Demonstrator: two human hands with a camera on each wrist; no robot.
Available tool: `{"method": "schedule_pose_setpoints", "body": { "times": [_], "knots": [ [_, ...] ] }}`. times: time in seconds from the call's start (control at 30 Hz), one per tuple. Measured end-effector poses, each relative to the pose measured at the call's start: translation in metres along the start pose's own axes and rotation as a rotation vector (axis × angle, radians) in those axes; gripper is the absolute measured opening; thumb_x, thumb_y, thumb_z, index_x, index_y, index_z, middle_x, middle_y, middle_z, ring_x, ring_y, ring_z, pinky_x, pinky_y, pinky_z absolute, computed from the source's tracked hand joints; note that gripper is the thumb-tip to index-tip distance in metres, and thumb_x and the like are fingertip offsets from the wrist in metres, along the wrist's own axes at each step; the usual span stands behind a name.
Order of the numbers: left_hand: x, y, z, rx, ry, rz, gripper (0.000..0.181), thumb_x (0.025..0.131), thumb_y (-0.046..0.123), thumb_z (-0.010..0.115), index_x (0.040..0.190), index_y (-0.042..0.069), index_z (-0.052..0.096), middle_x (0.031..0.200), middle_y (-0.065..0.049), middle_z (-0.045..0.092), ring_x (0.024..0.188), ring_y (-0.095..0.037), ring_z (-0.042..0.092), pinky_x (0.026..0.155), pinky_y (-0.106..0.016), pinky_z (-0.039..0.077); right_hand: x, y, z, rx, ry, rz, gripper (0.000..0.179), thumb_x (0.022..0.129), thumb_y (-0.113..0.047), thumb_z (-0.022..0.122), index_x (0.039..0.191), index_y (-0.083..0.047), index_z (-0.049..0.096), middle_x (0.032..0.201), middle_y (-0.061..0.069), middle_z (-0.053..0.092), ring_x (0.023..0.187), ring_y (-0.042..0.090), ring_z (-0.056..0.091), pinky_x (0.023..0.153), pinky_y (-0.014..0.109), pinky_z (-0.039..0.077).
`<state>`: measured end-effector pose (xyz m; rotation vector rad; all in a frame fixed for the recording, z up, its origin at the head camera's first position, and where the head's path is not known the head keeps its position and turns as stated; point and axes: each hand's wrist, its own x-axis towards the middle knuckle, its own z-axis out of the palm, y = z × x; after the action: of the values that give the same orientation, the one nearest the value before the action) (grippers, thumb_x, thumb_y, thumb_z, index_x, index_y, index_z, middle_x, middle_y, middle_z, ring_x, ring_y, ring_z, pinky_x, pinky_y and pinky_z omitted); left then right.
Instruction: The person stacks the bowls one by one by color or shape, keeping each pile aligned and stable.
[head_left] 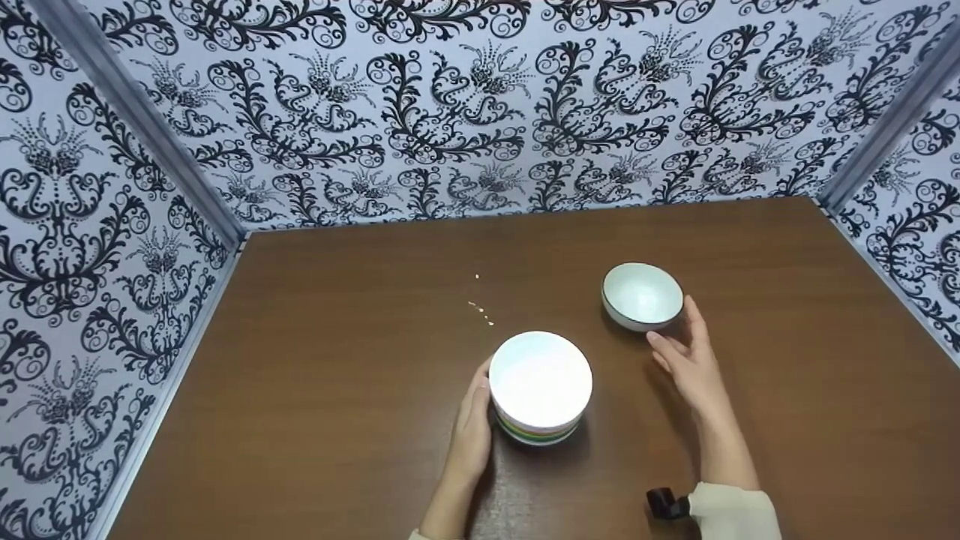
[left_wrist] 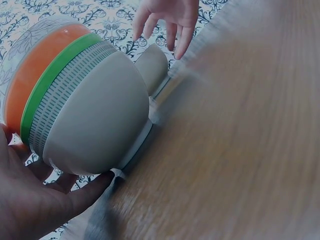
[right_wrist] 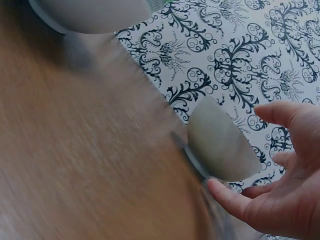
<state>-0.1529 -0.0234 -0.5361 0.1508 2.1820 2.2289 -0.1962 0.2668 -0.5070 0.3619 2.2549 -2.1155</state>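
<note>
My left hand (head_left: 471, 431) holds a stack of nested bowls (head_left: 540, 382) from its left side. Seen from the left wrist, the stack (left_wrist: 95, 110) has a plain pale bowl lowest, then a dashed-pattern band, a green rim, an orange bowl and a floral one. The thumb reaches low on the pale bowl, with the fingers against the side. A small white bowl (head_left: 641, 294) with a dark rim stands upright, behind and right of the stack. Around its right side my right hand (head_left: 690, 360) is spread, thumb tip close to the bowl (right_wrist: 220, 142), other fingers apart from it.
Small light specks (head_left: 480, 307) lie on the brown wooden table (head_left: 337, 337), behind and left of the stack. Patterned walls (head_left: 480, 112) border the table at the back and sides. A black device (head_left: 666, 502) sits by the right sleeve (head_left: 731, 510).
</note>
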Motion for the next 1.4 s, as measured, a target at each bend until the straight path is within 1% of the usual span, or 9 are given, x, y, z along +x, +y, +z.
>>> {"method": "schedule_pose_setpoints", "body": {
  "times": [0.1,0.13,0.27,0.37,0.53,0.7,0.83,1.03,1.4],
  "knots": [
    [-0.001,0.001,0.0,-0.002,0.002,-0.005,0.049,0.11,0.02,0.022,0.15,-0.003,0.036,0.156,-0.019,0.041,0.15,-0.032,0.03,0.125,-0.05,0.019,0.002,0.003,0.003,0.015,-0.016,-0.003,0.089,0.101,-0.017,0.055,0.16,-0.029,-0.011,0.168,0.004,-0.012,0.15,0.035,0.024,0.086,0.003,0.044],
    [-0.001,0.001,-0.001,0.0,0.003,-0.006,0.049,0.11,0.02,0.023,0.15,-0.003,0.036,0.156,-0.019,0.041,0.15,-0.032,0.03,0.125,-0.05,0.019,0.002,0.003,0.004,0.027,-0.021,0.008,0.091,0.102,-0.018,0.055,0.159,-0.029,-0.014,0.168,0.004,-0.015,0.151,0.034,0.022,0.09,0.004,0.045],
    [-0.001,0.002,0.0,0.01,0.008,-0.015,0.05,0.11,0.022,0.023,0.151,-0.003,0.036,0.156,-0.019,0.04,0.151,-0.033,0.029,0.126,-0.05,0.019,0.004,0.003,0.006,0.111,-0.027,0.076,0.095,0.103,-0.023,0.053,0.155,-0.029,-0.026,0.166,0.004,-0.023,0.155,0.028,0.012,0.114,0.021,0.039],
    [-0.001,0.001,0.001,0.009,0.013,-0.022,0.05,0.11,0.024,0.023,0.151,-0.002,0.036,0.157,-0.018,0.04,0.151,-0.032,0.029,0.126,-0.05,0.018,0.006,0.003,0.005,0.186,-0.019,0.117,0.094,0.103,-0.026,0.051,0.155,-0.027,-0.028,0.165,0.002,-0.026,0.156,0.021,0.006,0.122,0.033,0.029],
    [-0.001,0.0,0.004,-0.002,-0.004,-0.006,0.049,0.109,0.019,0.023,0.151,-0.003,0.035,0.157,-0.019,0.04,0.151,-0.033,0.029,0.125,-0.051,0.019,0.007,0.001,-0.003,0.272,-0.015,0.171,0.088,0.105,-0.027,0.047,0.156,-0.022,-0.025,0.166,0.001,-0.024,0.157,0.016,0.002,0.121,0.029,0.033],
    [0.0,0.0,0.004,0.002,-0.018,0.015,0.049,0.11,0.02,0.023,0.152,-0.002,0.035,0.157,-0.019,0.039,0.151,-0.034,0.029,0.125,-0.052,0.02,0.015,0.001,-0.01,0.311,-0.033,0.178,0.083,0.106,-0.028,0.045,0.158,-0.017,-0.019,0.168,0.003,-0.013,0.155,0.023,0.015,0.115,0.027,0.041],
    [0.0,0.0,0.002,0.006,-0.009,-0.001,0.051,0.11,0.025,0.022,0.152,0.0,0.035,0.158,-0.017,0.039,0.151,-0.033,0.029,0.125,-0.051,0.019,0.026,-0.001,-0.009,0.298,-0.044,0.192,0.084,0.105,-0.031,0.046,0.159,-0.017,-0.016,0.169,0.007,-0.007,0.154,0.025,0.019,0.111,0.027,0.044],
    [0.001,0.0,0.001,-0.01,-0.009,-0.009,0.049,0.11,0.021,0.022,0.152,0.0,0.035,0.158,-0.018,0.039,0.151,-0.032,0.028,0.126,-0.05,0.019,0.035,-0.003,-0.005,0.284,-0.014,0.225,0.081,0.105,-0.029,0.046,0.16,-0.019,-0.013,0.169,0.008,-0.003,0.152,0.027,0.024,0.106,0.024,0.048],
    [0.002,-0.001,0.0,-0.036,-0.022,-0.029,0.049,0.109,0.018,0.022,0.153,0.001,0.033,0.16,-0.016,0.036,0.153,-0.031,0.025,0.126,-0.05,0.016,0.031,-0.004,-0.001,0.301,0.013,0.24,0.074,0.107,-0.021,0.04,0.16,-0.016,-0.011,0.169,0.008,-0.005,0.149,0.029,0.028,0.102,0.024,0.051]
  ]
}}
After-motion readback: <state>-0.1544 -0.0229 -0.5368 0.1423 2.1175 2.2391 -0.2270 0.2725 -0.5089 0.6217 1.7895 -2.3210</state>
